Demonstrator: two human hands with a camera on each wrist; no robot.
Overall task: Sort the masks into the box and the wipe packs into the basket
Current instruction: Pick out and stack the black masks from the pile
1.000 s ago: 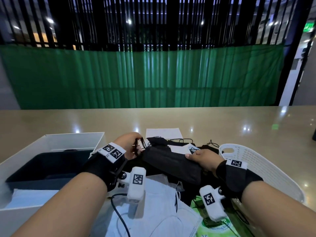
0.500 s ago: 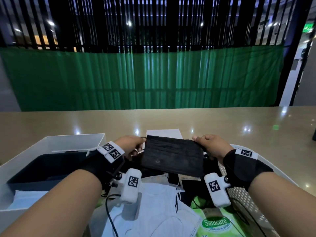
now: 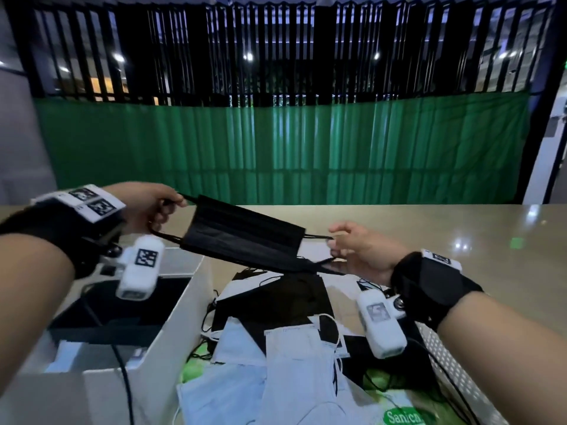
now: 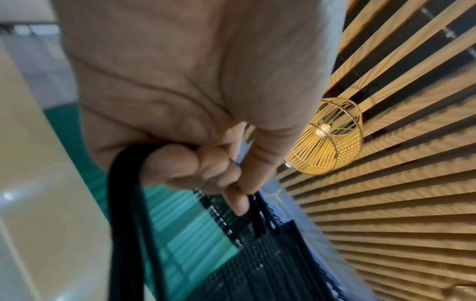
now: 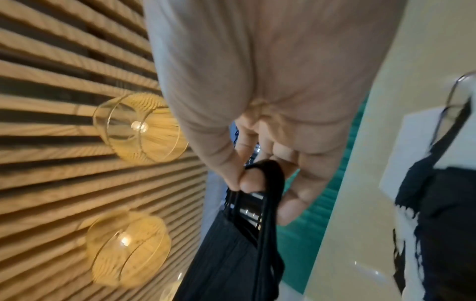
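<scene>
My left hand [image 3: 147, 207] and right hand [image 3: 362, 250] pinch black mask [image 3: 242, 237] ear loops | long axis hand-to-hand | box [image 3: 184, 305] lies lower-left, nearer left hand

bench [image 3: 429, 228]: glossy beige, light spots reflected on it
curtain [image 3: 276, 148]: green, pleated, hanging behind the bench
railing [image 3: 276, 50]: dark vertical bars above the curtain
lamps [image 5: 141, 126]: woven yellow shades, lit, under a slatted ceiling [image 4: 399, 203]

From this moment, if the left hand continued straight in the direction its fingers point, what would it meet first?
Probably the black pleated mask, whose ear loop the left hand pinches; its fingers point rightwards along the mask. Beyond it is the right hand, though depth is uncertain.
</scene>
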